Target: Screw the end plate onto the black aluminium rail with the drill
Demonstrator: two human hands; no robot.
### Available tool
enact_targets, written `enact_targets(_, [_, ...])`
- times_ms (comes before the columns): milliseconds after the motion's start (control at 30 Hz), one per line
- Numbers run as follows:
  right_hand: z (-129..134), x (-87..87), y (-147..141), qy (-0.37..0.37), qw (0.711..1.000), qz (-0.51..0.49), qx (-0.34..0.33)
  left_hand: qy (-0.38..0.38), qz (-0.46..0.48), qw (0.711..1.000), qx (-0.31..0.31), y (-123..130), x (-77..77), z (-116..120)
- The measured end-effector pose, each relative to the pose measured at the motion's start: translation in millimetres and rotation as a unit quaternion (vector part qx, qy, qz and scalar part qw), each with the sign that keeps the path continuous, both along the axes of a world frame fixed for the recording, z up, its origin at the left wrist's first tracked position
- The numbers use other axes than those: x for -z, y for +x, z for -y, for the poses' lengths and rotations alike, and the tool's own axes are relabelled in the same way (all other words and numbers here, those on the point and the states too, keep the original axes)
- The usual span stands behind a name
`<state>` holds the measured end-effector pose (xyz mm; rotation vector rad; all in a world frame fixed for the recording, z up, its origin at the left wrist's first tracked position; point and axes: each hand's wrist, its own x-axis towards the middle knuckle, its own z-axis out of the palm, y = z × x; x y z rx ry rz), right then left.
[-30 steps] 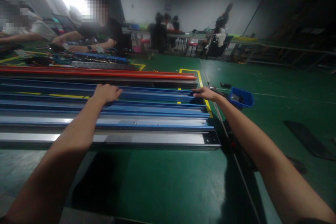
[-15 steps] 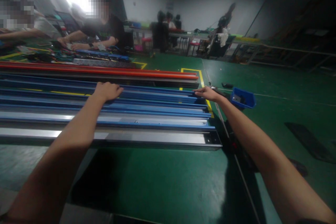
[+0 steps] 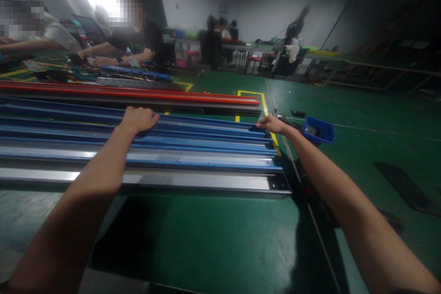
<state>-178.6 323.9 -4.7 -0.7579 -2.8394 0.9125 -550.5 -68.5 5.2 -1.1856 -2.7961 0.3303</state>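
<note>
Several long metal channel rails lie side by side across the green work surface. My left hand is closed over the farthest blue rail, with its fingertips hidden behind the edge. At the right end of that same rail, my right hand pinches the corner between thumb and fingers. Closer to me are more blue-edged rails, and the nearest is a silver channel with small holes near its right end. Beyond the held rail runs an orange-red rail with dark rails beside it.
A blue bin with small parts sits right of the rails. Yellow tape marks the surface. At the far left, two people work among wires and a perforated metal strip. Others sit by benches at the back.
The farthest blue rail has shifted slightly toward me, widening the gap to the dark rails behind it. My right hand has moved a little right and nearer with its end.
</note>
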Motion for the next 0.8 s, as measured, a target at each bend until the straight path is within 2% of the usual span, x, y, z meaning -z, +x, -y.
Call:
enact_targets(367, [-0.3,-2.2,1.1,-0.019,1.000,-0.007,-0.017,0.016,0.000,1.000,-0.012,-3.2,3.3,-0.3])
enact_targets(800, [-4.4,1.0,-2.6,-0.041,0.999,-0.009,-0.007,-0.018,-0.006,1.000,-0.018,-1.2,0.4,0.1])
